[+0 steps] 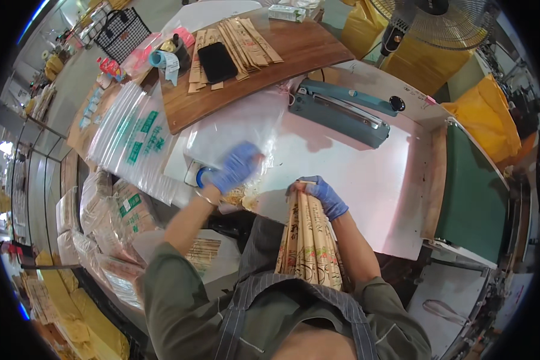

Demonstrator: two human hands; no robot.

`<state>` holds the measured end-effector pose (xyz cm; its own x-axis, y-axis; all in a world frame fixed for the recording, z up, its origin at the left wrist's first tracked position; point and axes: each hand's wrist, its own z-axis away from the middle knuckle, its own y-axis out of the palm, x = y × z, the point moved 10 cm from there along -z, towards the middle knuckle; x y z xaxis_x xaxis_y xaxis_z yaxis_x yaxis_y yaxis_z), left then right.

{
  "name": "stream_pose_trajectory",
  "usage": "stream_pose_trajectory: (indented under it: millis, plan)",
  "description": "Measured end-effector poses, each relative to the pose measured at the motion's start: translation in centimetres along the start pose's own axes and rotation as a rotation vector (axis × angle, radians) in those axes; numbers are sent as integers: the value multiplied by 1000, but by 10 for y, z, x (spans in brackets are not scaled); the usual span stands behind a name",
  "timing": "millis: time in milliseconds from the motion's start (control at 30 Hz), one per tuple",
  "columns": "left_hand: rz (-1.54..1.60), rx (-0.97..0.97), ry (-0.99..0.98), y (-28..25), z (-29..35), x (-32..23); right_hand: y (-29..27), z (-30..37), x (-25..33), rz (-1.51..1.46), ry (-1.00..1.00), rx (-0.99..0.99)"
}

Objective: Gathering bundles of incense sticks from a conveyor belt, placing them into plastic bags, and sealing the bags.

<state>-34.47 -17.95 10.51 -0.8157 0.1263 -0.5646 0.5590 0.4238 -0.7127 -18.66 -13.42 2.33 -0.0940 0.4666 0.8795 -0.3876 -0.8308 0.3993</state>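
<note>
My right hand [323, 195], in a blue glove with bare fingertips showing, grips the top of a bundle of paper-wrapped chopsticks [309, 246]. The long tan packets carry dark and red-green print and hang down against my apron. My left hand [237, 169], also gloved in blue, is smeared by motion over the white worktop, so its fingers cannot be made out. It is at the near edge of a clear plastic bag [234, 129]. Beside its wrist lies a blue tape roll [204, 176].
A grey-green bag sealer [342, 111] stands at the back of the white worktop [354, 198]. Behind, a brown board [270, 66] bears more packets [246, 42] and a black phone [218, 62]. Plastic bags [132, 138] lie left, above filled packs [123, 210]. A fan [435, 21] stands back right.
</note>
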Motion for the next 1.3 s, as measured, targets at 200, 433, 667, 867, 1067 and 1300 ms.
stream_pose_trajectory:
  millis: [200, 433, 667, 867, 1067, 1300]
  plan:
    - [-17, -38, -214, 13, 2, -27, 29, -9, 15, -64, 30, 26]
    - [-72, -119, -258, -17, 13, 20, 20, -8, 5, -178, 27, 40]
    - [-10, -163, -416, -37, 20, 61, 5, 11, 8, -195, 1, -54]
    - [182, -41, -320, 10, 13, -8, 17, -8, -11, -54, 70, 23]
    - [-214, 145, -342, 37, 24, -17, 17, -32, -21, -27, 92, -101]
    - [-43, -316, -591, -61, 67, 29, 12, -21, -14, -182, -6, 54]
